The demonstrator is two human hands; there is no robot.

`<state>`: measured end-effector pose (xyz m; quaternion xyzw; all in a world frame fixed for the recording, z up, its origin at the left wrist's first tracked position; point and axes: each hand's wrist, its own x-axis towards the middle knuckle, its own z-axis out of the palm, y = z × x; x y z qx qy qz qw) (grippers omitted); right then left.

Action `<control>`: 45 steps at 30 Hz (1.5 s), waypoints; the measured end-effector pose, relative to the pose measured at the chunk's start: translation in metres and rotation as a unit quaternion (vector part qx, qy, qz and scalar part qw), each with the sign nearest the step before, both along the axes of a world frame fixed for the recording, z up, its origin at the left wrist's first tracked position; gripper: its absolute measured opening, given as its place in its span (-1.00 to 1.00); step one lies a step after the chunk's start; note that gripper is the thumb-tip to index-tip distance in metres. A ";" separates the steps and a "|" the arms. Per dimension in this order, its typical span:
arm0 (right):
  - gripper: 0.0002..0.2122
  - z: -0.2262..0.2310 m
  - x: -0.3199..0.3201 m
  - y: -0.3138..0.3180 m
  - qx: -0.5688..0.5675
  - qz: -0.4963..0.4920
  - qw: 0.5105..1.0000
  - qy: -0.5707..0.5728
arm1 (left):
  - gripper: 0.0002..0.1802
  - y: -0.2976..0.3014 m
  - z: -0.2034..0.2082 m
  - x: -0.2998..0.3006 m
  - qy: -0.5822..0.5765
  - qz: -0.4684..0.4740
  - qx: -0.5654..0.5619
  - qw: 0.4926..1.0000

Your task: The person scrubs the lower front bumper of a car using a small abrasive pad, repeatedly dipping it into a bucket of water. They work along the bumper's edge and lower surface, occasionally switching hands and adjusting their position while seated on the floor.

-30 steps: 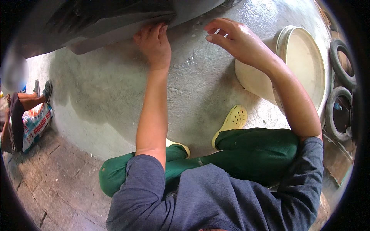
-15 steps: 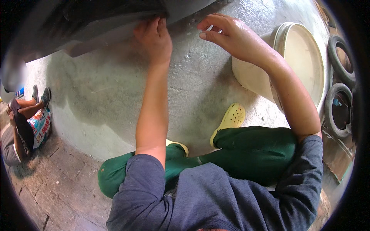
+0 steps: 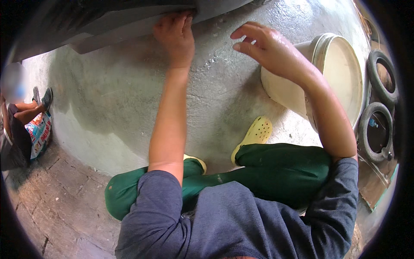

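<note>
A dark, glossy curved panel (image 3: 125, 30), which looks like the lower body of a vehicle, spans the upper left. My left hand (image 3: 176, 41) is raised to its lower edge, fingers bent and pressed together against it. Whatever those fingertips may pinch is hidden from me. To the right, apart from the panel, my right hand (image 3: 263, 47) hovers above the wet grey floor (image 3: 215, 99). Its fingers curl loosely, with a gap to the thumb and nothing visible between them.
A large off-white bucket (image 3: 284, 88) lies on its side by my right forearm. Two tyres (image 3: 371, 134) stand at the far right. At the left a person (image 3: 19, 129) sits near a printed sack (image 3: 41, 134). My yellow clogs (image 3: 258, 131) are on the floor below my hands.
My view has turned slightly. My left hand stays at the panel's edge, a little farther right in view. My right hand remains raised, its fingers a little lower in view.
</note>
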<state>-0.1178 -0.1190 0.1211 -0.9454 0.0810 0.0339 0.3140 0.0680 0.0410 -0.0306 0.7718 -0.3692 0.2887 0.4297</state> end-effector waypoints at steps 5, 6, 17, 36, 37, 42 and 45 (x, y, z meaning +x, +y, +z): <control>-0.71 0.000 -0.001 -0.001 -0.011 0.015 1.000 -0.019 | -0.91 0.025 -0.004 -0.003 -0.014 0.039 0.055 0.998; -0.71 0.007 0.004 -0.002 0.003 0.012 1.000 -0.002 | -0.91 0.012 -0.005 -0.007 -0.012 0.050 0.042 0.998; -0.71 0.001 0.006 -0.004 0.023 0.022 0.999 -0.002 | -0.85 0.027 -0.021 -0.001 -0.045 0.060 0.033 0.997; -0.74 0.000 -0.006 -0.006 -0.053 0.045 0.997 0.025 | -0.83 0.017 -0.013 0.012 -0.013 0.043 -0.007 0.999; -0.74 -0.001 -0.006 -0.006 -0.053 0.047 0.997 0.030 | -0.83 0.007 -0.014 0.009 -0.027 0.036 -0.003 0.999; -0.72 -0.001 -0.008 -0.012 -0.049 0.059 0.997 0.010 | -0.85 0.041 -0.027 0.037 -0.089 0.069 0.056 0.992; -0.72 -0.002 -0.008 -0.014 -0.043 0.059 0.997 -0.001 | -0.86 0.042 -0.023 0.027 -0.089 0.091 0.054 0.990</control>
